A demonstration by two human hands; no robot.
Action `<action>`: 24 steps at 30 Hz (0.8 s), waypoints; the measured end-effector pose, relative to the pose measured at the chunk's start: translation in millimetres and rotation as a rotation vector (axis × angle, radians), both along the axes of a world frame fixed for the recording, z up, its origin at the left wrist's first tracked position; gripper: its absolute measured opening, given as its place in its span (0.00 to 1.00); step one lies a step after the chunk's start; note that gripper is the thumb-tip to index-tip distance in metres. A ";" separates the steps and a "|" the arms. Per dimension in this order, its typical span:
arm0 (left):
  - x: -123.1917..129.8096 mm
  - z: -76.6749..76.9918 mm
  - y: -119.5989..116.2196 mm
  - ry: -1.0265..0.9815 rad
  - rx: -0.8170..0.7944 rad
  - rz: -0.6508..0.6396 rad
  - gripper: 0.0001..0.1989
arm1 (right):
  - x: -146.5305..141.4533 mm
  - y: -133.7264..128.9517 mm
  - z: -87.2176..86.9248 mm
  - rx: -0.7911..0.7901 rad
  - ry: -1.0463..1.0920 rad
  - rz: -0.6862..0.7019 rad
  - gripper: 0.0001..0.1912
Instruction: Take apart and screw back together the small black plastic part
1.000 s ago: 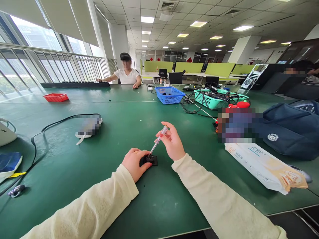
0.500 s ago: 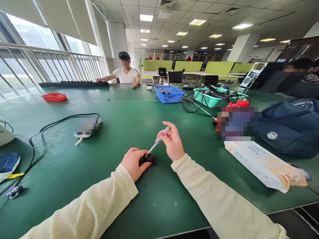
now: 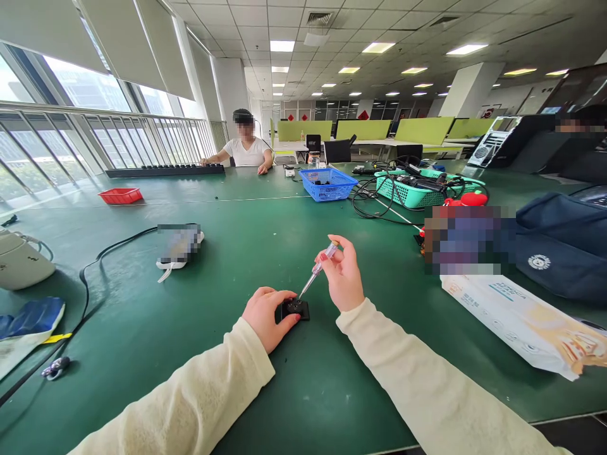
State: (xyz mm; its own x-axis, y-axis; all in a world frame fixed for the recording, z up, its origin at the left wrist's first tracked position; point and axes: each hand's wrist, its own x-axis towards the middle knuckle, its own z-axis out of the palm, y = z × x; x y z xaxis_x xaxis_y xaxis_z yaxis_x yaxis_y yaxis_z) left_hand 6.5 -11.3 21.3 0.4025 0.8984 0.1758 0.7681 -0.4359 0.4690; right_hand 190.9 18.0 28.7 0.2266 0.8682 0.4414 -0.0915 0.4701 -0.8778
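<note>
The small black part (image 3: 296, 307) lay just below the middle of the frame, on the green table (image 3: 237, 234). The left hand (image 3: 267, 319) held it from its left side in a narrow grip, thumb along the near edge and fingers along the far one. The right hand (image 3: 342, 275) held a clear-handled screwdriver (image 3: 316, 269) between thumb and fingers, close to its upper end; the tool slanted down to the left, its tip at the far edge of the part.

The part looked light and stiff, probably hard plastic, so it would likely slide on the smooth table unless steadied. Its sides seemed the best hold, leaving the top face free; small raised details there might be fragile. The screwdriver also looked light and rigid, its smooth handle perhaps a little slippery, and best taken by that handle rather than the thin shaft.

The left fingers and thumb hid much of the part's left side, and its dark surface made the details on top hard to make out. Whether the screwdriver's tip touched it could not be told. Some fingers of the right hand were hidden behind the palm and handle. Both sleeves (image 3: 190, 392) ran out of the bottom of the frame, and a thing (image 3: 183, 245) at centre left was blurred out.
</note>
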 end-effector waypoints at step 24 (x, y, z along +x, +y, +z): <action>-1.3 -4.5 1.5 -0.029 0.064 -0.014 0.18 | -1.1 -5.1 1.0 0.092 -0.084 0.059 0.18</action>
State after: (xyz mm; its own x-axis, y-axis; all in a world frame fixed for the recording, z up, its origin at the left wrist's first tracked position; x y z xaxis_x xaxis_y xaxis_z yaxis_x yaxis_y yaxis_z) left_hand 5.3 -9.8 16.9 0.4086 0.8795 0.2441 0.7485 -0.4759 0.4617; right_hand 189.8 12.8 29.7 0.1347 0.8339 0.5352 -0.0493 0.5451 -0.8369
